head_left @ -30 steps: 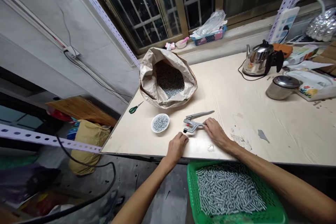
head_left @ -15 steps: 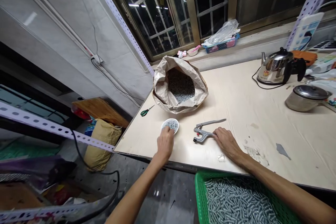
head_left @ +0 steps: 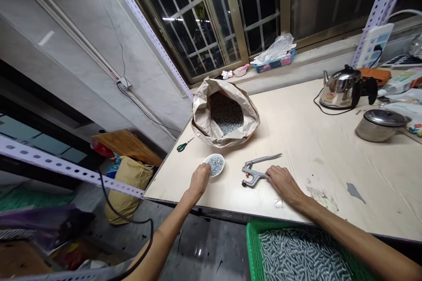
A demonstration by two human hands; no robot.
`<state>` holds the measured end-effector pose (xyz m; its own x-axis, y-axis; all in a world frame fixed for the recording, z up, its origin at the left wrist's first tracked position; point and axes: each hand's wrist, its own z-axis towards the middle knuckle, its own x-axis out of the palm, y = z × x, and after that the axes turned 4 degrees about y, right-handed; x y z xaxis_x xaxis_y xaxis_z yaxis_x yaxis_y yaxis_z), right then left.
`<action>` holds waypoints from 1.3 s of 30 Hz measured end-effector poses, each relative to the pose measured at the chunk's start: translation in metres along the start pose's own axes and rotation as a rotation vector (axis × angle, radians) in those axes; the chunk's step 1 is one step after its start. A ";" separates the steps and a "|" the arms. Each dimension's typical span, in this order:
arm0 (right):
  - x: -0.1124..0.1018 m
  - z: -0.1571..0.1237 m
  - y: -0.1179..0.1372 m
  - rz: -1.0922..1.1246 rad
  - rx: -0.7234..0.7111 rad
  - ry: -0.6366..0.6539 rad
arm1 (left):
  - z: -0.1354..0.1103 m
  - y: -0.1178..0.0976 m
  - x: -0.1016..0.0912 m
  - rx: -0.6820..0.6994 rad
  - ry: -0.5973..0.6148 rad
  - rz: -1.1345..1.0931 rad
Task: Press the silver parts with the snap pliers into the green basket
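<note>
My left hand [head_left: 199, 181] is closed at the left rim of a small white bowl [head_left: 222, 173], thumb and fingers pinched on its edge. Inside the bowl lie many small silvery metal pieces [head_left: 216, 163], like short screws or pins. My right hand [head_left: 284, 185] rests on the table, its fingers closed round the handle end of grey snap pliers [head_left: 255, 177]. The pliers lie flat with handles spread, a spring between them and the C-shaped jaw pointing left. Behind the bowl stands an open paper sack [head_left: 201, 114], holding more small metal pieces.
Green-handled scissors [head_left: 182, 146] lie left of the sack. Below the table's front edge, a green basket [head_left: 252, 246] is filled with metal pieces. A kettle [head_left: 341, 90] with a cord and a lidded pot [head_left: 379, 129] stand at right. A metal post [head_left: 75, 167] crosses the left.
My left hand has shifted left, from over the bowl's front to its left rim, uncovering more of the metal pieces. My right hand stays on the pliers. The view has tilted slightly.
</note>
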<state>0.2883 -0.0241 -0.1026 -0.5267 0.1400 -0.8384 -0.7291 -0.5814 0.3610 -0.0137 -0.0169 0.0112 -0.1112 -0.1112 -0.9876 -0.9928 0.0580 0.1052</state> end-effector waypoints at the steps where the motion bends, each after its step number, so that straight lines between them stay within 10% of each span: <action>1: -0.002 0.000 0.001 0.001 -0.024 0.011 | -0.002 -0.003 0.000 -0.005 -0.030 -0.069; 8: -0.012 0.000 0.008 0.007 -0.124 0.090 | -0.027 -0.058 0.023 0.007 0.188 -0.726; 21: -0.015 -0.001 0.009 -0.072 -0.105 0.103 | -0.034 -0.083 0.028 0.296 0.209 0.001; 30: -0.018 0.001 0.017 -0.276 -0.251 -0.034 | -0.023 -0.076 0.052 -0.158 0.261 -1.135; 39: -0.022 0.001 0.022 -0.285 -0.249 0.017 | -0.032 -0.078 0.058 -0.176 0.204 -1.263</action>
<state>0.2831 -0.0396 -0.0761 -0.3093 0.3125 -0.8982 -0.7160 -0.6981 0.0037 0.0554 -0.0597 -0.0502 0.9141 -0.1420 -0.3799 -0.4055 -0.3268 -0.8537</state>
